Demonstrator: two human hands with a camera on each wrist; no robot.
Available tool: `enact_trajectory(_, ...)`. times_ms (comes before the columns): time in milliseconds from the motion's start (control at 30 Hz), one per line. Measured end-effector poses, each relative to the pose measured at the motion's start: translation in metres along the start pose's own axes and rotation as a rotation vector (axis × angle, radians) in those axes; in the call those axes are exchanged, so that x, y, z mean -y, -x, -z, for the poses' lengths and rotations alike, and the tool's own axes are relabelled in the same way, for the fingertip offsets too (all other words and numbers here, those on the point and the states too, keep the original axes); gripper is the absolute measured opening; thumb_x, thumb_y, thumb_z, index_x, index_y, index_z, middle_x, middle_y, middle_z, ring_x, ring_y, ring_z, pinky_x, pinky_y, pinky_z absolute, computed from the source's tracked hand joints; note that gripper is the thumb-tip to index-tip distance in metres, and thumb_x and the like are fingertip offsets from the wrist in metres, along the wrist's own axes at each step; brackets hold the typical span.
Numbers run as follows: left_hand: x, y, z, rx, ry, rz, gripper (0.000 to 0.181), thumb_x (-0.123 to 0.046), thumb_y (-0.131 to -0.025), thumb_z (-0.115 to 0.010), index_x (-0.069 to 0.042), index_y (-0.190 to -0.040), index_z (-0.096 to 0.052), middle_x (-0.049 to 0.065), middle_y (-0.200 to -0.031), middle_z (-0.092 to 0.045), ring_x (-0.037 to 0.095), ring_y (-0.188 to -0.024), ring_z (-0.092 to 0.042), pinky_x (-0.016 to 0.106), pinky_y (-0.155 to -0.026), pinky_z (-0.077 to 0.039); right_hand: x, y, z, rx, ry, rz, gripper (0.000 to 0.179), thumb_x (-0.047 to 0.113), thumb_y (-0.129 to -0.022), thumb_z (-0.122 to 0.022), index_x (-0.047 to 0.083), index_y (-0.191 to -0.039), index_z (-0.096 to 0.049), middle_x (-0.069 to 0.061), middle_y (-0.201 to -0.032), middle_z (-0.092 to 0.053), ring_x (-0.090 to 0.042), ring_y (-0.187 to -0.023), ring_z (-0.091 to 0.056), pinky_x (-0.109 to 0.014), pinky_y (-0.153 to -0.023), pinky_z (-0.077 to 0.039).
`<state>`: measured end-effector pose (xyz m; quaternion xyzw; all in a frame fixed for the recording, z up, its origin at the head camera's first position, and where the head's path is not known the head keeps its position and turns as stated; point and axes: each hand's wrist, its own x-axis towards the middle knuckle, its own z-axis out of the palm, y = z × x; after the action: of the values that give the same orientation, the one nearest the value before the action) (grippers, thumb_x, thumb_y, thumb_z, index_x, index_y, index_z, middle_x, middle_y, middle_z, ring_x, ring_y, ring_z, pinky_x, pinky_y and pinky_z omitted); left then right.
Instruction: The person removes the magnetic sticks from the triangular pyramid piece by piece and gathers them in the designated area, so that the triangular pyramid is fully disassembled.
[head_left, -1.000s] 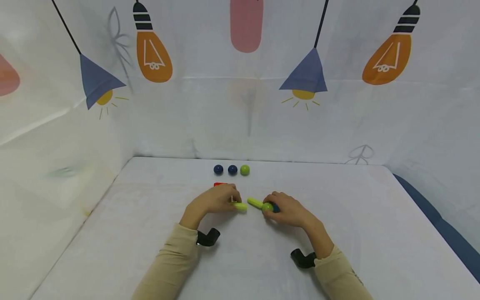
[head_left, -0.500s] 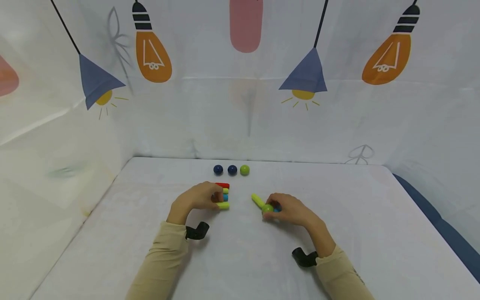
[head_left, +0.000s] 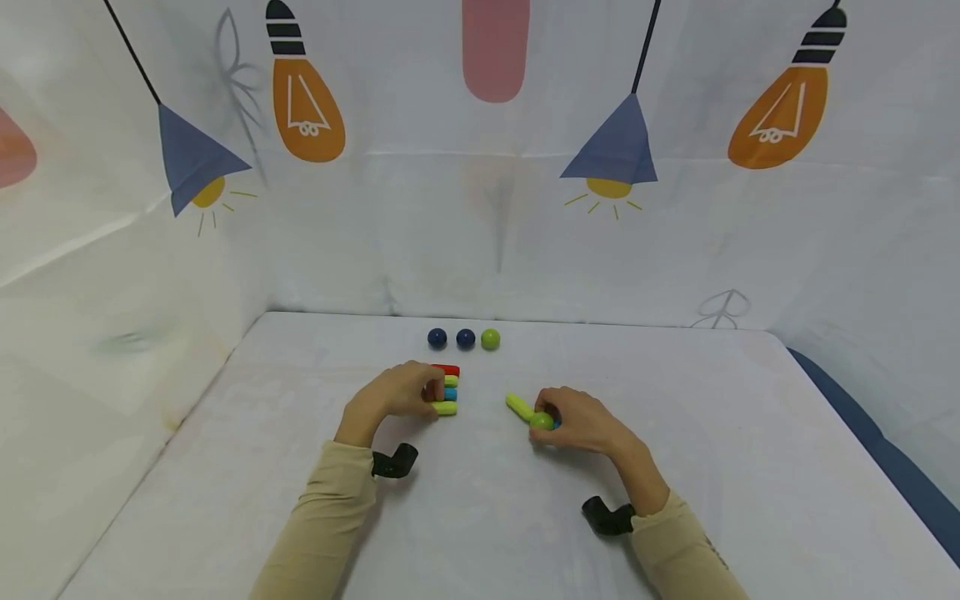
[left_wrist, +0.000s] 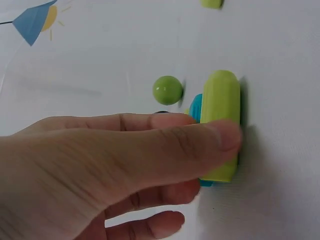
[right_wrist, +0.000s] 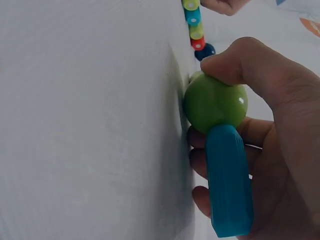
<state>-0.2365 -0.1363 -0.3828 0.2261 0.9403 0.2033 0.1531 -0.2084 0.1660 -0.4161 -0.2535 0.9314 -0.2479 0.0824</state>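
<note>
Left of the green ball [right_wrist: 212,102] pinched by the right hand [head_left: 577,419], the left hand [head_left: 393,392] pinched a lime stick [left_wrist: 221,97], seemingly aligning it; gentle release was apparently called for.

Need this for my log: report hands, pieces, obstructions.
Left hand holds yellow-green stick at near end of stick row. Right hand grips green ball, blue stick against it. Three balls beyond, blocking neither hand.

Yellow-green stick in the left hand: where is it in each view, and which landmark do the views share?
Head: yellow-green stick, slightly left of centre, below the middle.
Left wrist: yellow-green stick, right of centre, partly covered.
Right wrist: yellow-green stick, top edge, right of middle.
Shared landmark: blue stick beside it.
</note>
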Motion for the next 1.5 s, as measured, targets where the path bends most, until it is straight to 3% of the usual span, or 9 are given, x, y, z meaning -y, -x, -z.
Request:
enact_trajectory(200,0.0,-0.001,0.001,-0.011,0.011,-0.026,0.026,-0.009,-0.074,-0.079,-0.009,-0.079,-0.053,0.001,-0.077,-0.051,0.014,-0.074,-0.047,0.028,-0.066,-0.038,0.0,0.0,0.001,0.026,-0.028,-0.019,0.027,0.035,-0.079,-0.071,0.015,-0.096,-0.063,0.007,-0.083,-0.058,-0.009,-0.074,-0.049,-0.024,-0.066,-0.041)
enact_trajectory(333,-0.007,0.0,0.0,-0.023,-0.035,-0.066,0.025,-0.014,-0.075,-0.079,-0.011,-0.081,-0.055,0.001,-0.079,-0.051,0.013,-0.074,-0.045,0.027,-0.066,-0.037,0.0,0.001,0.003,0.056,-0.05,-0.024,0.029,0.035,-0.08,-0.07,0.015,-0.099,-0.062,0.006,-0.088,-0.058,-0.01,-0.078,-0.05,-0.025,-0.069,-0.042)
enact_trajectory(500,-0.031,-0.005,-0.012,-0.073,-0.06,-0.185,0.024,-0.019,-0.08,-0.075,-0.012,-0.096,-0.06,0.004,-0.092,-0.056,0.015,-0.082,-0.051,0.03,-0.073,-0.044,0.0,0.003,0.006,0.077,-0.07,-0.013,0.029,0.035,-0.081,-0.071,0.017,-0.102,-0.062,0.006,-0.093,-0.059,-0.01,-0.082,-0.05,-0.026,-0.073,-0.043)
enact_trajectory(667,-0.058,-0.017,-0.038,-0.087,-0.115,-0.284,0.034,-0.027,-0.084,-0.071,-0.017,-0.115,-0.059,0.001,-0.113,-0.055,0.015,-0.1,-0.052,0.029,-0.082,-0.049,0.0,0.004,0.006,0.105,-0.111,0.052,0.029,0.034,-0.083,-0.07,0.017,-0.105,-0.061,0.007,-0.098,-0.061,-0.009,-0.084,-0.052,-0.025,-0.075,-0.043)
enact_trajectory(800,-0.068,-0.024,-0.054,-0.087,-0.211,-0.269,0.033,-0.031,-0.085,-0.07,-0.024,-0.115,-0.059,-0.005,-0.113,-0.055,0.012,-0.101,-0.051,0.025,-0.073,-0.048,0.001,0.004,0.006,0.11,-0.125,0.087,0.03,0.033,-0.084,-0.07,0.016,-0.107,-0.061,0.007,-0.098,-0.061,-0.009,-0.085,-0.052,-0.024,-0.076,-0.043)
enact_trajectory(967,-0.071,-0.027,-0.061,-0.116,-0.268,-0.246,0.029,-0.03,-0.084,-0.071,-0.026,-0.11,-0.06,-0.007,-0.107,-0.056,0.012,-0.097,-0.052,0.024,-0.069,-0.046,0.001,0.005,0.007,0.117,-0.14,0.094,0.029,0.033,-0.084,-0.07,0.016,-0.107,-0.061,0.007,-0.097,-0.061,-0.01,-0.084,-0.052,-0.023,-0.074,-0.043)
enact_trajectory(1100,-0.071,-0.027,-0.064,-0.123,-0.267,-0.247,0.026,-0.027,-0.084,-0.071,-0.024,-0.107,-0.059,-0.007,-0.104,-0.058,0.012,-0.092,-0.053,0.023,-0.069,-0.046,0.001,0.005,0.006,0.124,-0.149,0.102,0.03,0.033,-0.084,-0.07,0.016,-0.107,-0.061,0.006,-0.097,-0.06,-0.01,-0.084,-0.052,-0.023,-0.074,-0.043)
enact_trajectory(1333,-0.072,-0.026,-0.061,-0.056,-0.219,-0.244,0.023,-0.026,-0.084,-0.072,-0.023,-0.103,-0.059,-0.009,-0.09,-0.058,0.007,-0.077,-0.052,0.021,-0.063,-0.043,0.0,0.004,0.005,0.128,-0.151,0.094,0.029,0.033,-0.084,-0.07,0.017,-0.107,-0.06,0.006,-0.097,-0.06,-0.011,-0.085,-0.051,-0.024,-0.074,-0.043)
enact_trajectory(1500,-0.071,-0.024,-0.058,-0.053,-0.239,-0.284,0.022,-0.026,-0.084,-0.072,-0.024,-0.103,-0.061,-0.008,-0.091,-0.059,0.007,-0.08,-0.054,0.021,-0.065,-0.045,-0.002,0.003,0.003,0.135,-0.151,0.092,0.028,0.032,-0.085,-0.069,0.018,-0.107,-0.059,0.006,-0.098,-0.059,-0.011,-0.086,-0.051,-0.024,-0.075,-0.043)
